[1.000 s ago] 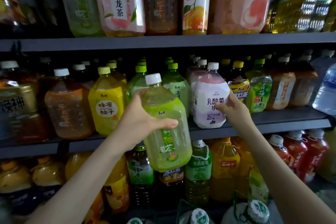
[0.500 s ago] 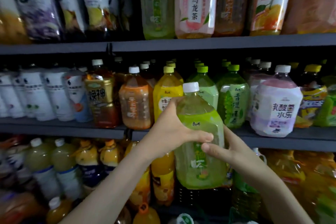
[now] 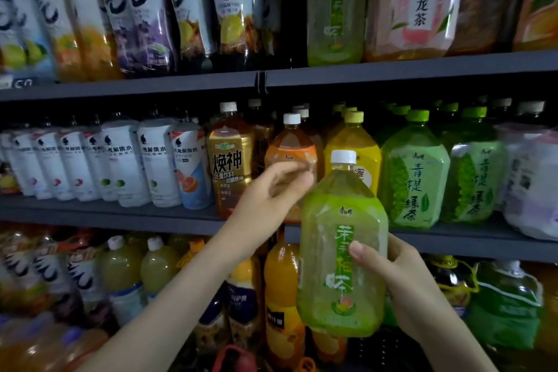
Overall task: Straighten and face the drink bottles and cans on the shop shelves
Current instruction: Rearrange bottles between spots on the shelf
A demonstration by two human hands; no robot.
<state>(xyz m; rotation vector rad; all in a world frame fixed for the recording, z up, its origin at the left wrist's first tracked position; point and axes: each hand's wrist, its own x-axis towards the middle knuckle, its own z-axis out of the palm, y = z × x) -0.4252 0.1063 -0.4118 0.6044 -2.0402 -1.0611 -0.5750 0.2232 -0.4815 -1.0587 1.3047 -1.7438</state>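
Note:
A large pale green tea bottle [image 3: 338, 211] with a white cap is held upright in front of the middle shelf [image 3: 120, 217], label facing me. My right hand [image 3: 401, 278] grips it from the right, thumb across the label. My left hand [image 3: 265, 199] is off that bottle; its loosely curled, blurred fingers are up in front of an amber tea bottle [image 3: 290, 145] on the middle shelf. I cannot tell whether they touch it. A yellow bottle [image 3: 353, 142] stands right behind the held one.
On the middle shelf, white electrolyte-water bottles [image 3: 120, 160] fill the left, a gold-labelled bottle [image 3: 229, 166] stands by my left hand, and green grape-tea bottles [image 3: 413, 172] stand to the right. The upper shelf [image 3: 392, 69] and the lower rows are packed with bottles.
My left hand let go of the green bottle and rose toward the amber bottle. My right hand took over the green bottle. The view shifted further left along the shelves.

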